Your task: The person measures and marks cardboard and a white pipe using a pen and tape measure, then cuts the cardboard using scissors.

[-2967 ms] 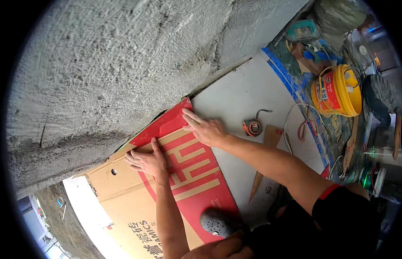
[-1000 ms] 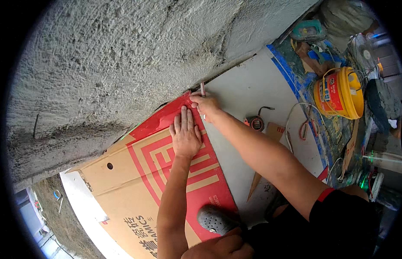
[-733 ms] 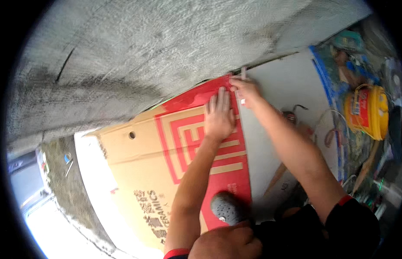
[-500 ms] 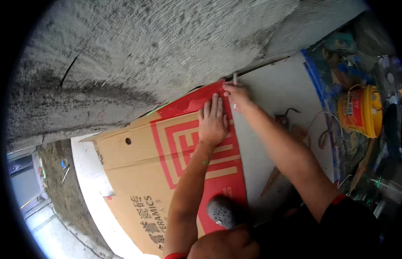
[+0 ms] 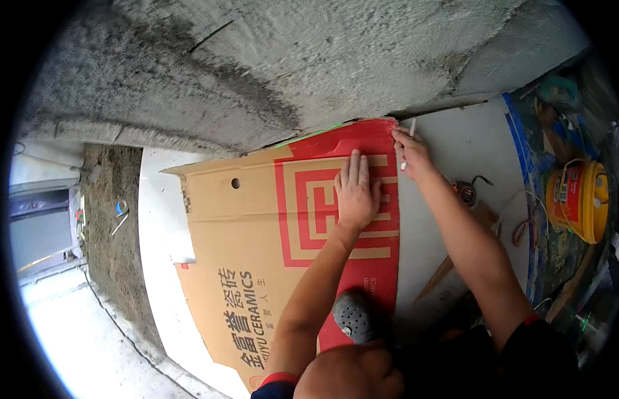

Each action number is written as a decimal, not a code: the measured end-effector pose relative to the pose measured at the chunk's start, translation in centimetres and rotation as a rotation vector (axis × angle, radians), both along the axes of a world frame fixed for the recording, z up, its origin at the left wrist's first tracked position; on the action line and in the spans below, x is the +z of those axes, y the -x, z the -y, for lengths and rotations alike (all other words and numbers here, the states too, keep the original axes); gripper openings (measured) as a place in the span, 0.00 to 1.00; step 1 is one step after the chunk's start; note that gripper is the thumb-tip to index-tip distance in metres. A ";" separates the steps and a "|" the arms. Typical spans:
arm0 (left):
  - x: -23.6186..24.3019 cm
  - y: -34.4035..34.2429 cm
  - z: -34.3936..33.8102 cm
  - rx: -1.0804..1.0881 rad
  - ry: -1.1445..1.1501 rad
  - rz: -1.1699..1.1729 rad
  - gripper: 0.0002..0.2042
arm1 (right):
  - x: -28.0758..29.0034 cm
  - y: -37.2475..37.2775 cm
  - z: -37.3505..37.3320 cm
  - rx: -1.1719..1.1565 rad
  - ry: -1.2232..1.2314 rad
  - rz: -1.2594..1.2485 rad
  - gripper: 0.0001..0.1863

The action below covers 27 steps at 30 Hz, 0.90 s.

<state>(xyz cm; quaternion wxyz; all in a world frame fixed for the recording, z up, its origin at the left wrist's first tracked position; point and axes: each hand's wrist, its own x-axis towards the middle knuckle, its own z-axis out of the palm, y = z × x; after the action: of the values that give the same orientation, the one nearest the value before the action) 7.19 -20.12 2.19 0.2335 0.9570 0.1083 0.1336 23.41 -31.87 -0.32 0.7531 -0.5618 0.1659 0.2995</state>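
A flattened cardboard sheet (image 5: 223,213), tan with a red end and a red square pattern, lies over a pale slab (image 5: 452,143) against the foot of a rough cement wall. My left hand (image 5: 356,199) presses flat on the patterned part, fingers stretched out. At the sheet's far right corner, my right hand (image 5: 414,153) is closed around a slim white pen-like stick (image 5: 413,126); its fingertips touch the cardboard's edge. Part of the stick is hidden by the fingers. My grey clog (image 5: 354,318) rests on the near part of the cardboard.
The rough grey wall (image 5: 309,73) rises along the far side. On the slab right of my forearm are a tape measure (image 5: 465,193) and a pointed cardboard scrap (image 5: 434,279). A yellow bucket (image 5: 592,203) stands farther right. A tape roll (image 5: 122,207) lies on rough ground at left.
The view has shifted, so the scene sits farther right. Both hands keep nearly the same places on the cardboard, and the right still holds the white stick.
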 end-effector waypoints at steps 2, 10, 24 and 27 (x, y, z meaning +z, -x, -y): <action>0.0 1.3 -1.7 0.147 0.000 0.071 0.32 | -0.6 0.0 0.4 0.036 -0.017 0.038 0.08; -0.6 4.9 -13.9 0.386 -0.299 -0.074 0.24 | -0.2 -0.2 0.9 0.069 0.057 0.057 0.12; -1.8 6.9 -17.4 0.157 -0.307 -0.004 0.21 | 3.5 1.5 2.7 0.343 0.165 0.174 0.12; -1.6 6.0 -14.7 0.276 -0.263 0.052 0.21 | 2.1 1.9 6.0 0.500 0.337 0.385 0.12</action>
<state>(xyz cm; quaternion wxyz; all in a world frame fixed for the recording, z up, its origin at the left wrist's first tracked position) 1.18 -5.45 0.59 0.0888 0.9516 0.2140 0.2018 21.46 -37.86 1.79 0.5708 -0.7474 -0.0743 0.3316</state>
